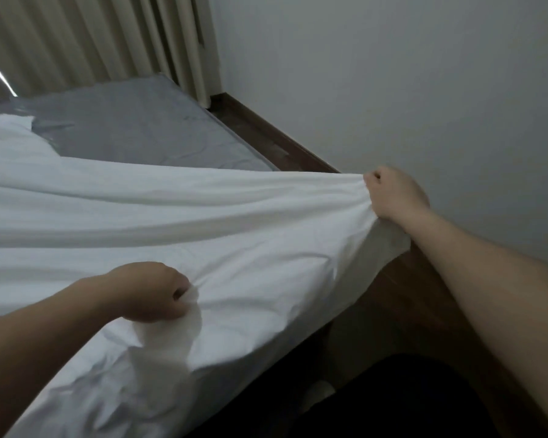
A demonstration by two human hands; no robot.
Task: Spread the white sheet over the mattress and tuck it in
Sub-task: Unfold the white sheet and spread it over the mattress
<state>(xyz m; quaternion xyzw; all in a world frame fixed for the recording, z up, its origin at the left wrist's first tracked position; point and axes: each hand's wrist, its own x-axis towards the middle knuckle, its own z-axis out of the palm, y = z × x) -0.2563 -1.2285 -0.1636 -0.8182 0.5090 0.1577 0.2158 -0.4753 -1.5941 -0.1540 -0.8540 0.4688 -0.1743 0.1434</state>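
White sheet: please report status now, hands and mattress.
Left hand and right hand both grip white sheet. Far part of grey mattress uncovered. No tuck visible. Nothing in the way.

The sheet point(171, 222) is plain white, the mattress point(146, 131) grey, the curtain point(92, 36) beige, the wall point(393, 74) pale grey

The white sheet point(171, 216) is matt, creased cloth; the grey mattress cover point(133, 131) smooth, faintly sheened fabric; the floor point(266, 134) dark wood.
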